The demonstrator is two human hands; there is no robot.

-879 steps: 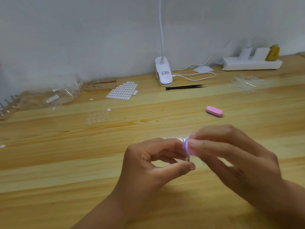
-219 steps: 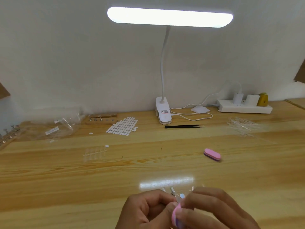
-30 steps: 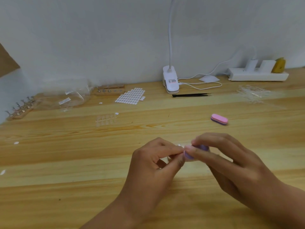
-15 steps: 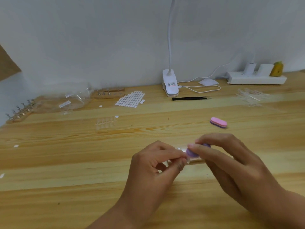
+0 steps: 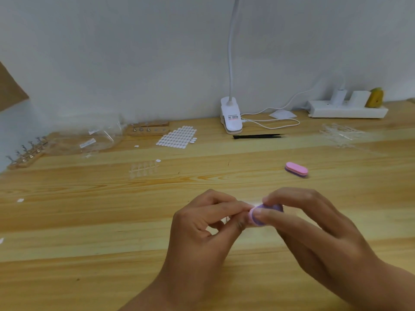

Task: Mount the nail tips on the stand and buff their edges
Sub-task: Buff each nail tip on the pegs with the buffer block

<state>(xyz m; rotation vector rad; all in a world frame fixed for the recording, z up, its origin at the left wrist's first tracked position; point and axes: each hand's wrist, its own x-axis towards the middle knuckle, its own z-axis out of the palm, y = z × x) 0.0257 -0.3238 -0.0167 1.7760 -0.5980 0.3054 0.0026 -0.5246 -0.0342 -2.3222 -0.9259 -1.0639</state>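
Head view. The hands are together low in the middle, fingertips meeting. The right hand [image 5: 314,230] grips a small purple-and-pink buffer block [image 5: 265,213] between thumb and fingers, which cover most of the block. The left hand [image 5: 202,223] has its thumb and forefinger pinched against the end of that block. Whether anything sits in the pinch is hidden, and no nail tip can be made out there. Both forearms are cut off by the bottom edge.

There are two buffer blocks. The second buffer block [image 5: 296,169] lies flat on the wooden surface [image 5: 89,221], beyond the right hand and apart from it.

Two wooden stands show. One stand [image 5: 24,157] is far to the left of the left hand, with a row of upright metal clips too blurred to count. The other stand [image 5: 148,129] lies far beyond the left hand by the wall.

One strip of clear nail tips [image 5: 143,168] lies beyond the left hand and to its left, faint against the wood. A loose pile of clear tips [image 5: 341,134] sits far beyond the right hand, and its number cannot be told.

Next to the far stand lies one sheet of white adhesive tabs [image 5: 178,136], and left of that stand one clear plastic bag [image 5: 89,140]. Straight beyond the hands are one pair of black tweezers [image 5: 258,136] and one white lamp clamp [image 5: 231,117], the lamp's neck cut off at the top.
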